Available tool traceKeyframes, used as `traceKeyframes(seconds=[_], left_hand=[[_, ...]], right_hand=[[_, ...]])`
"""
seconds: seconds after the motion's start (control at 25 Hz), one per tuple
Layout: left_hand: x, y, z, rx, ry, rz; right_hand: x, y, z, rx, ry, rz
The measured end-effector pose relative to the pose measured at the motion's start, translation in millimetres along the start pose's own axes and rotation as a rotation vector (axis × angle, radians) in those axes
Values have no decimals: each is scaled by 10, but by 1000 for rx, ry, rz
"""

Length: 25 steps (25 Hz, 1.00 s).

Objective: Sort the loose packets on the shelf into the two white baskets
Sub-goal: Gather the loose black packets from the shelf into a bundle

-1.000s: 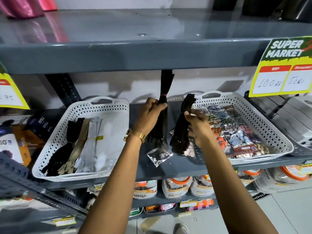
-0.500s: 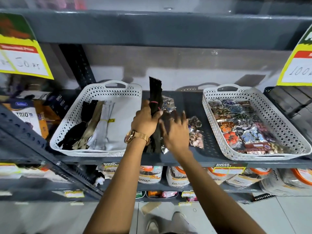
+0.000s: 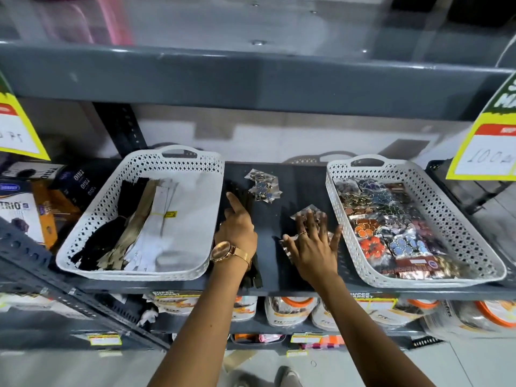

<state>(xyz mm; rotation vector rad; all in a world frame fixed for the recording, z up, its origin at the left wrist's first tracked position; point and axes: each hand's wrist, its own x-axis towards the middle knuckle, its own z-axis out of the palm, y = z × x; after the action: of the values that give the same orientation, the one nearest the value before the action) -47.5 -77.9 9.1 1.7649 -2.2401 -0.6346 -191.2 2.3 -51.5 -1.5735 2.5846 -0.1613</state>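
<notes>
On the grey shelf [image 3: 301, 188], between the two white baskets, both hands work among loose packets. The left hand [image 3: 237, 230] rests on a bundle of black zippers [image 3: 251, 272] lying beside the left basket [image 3: 139, 272], forefinger pointing, the other fingers curled; whether they grip the bundle cannot be told. The right hand [image 3: 312, 247] lies flat, fingers [image 3: 307, 222] spread apart, over clear button packets [image 3: 303, 215] just beside the right basket [image 3: 346, 247]. Two more button packets [image 3: 262, 185] lie farther back on the shelf.
</notes>
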Motion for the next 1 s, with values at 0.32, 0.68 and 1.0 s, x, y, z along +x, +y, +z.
traceKeyframes(seconds=[0.32, 0.68, 1.0], left_hand=[[237, 82, 13, 57, -2, -23], [122, -59, 210, 224, -163, 115], [265, 82, 334, 286, -151, 336]], right_hand=[[1072, -516, -344, 193, 32, -209], [1508, -456, -128, -5, -87, -161], [1029, -143, -100, -80, -22, -74]])
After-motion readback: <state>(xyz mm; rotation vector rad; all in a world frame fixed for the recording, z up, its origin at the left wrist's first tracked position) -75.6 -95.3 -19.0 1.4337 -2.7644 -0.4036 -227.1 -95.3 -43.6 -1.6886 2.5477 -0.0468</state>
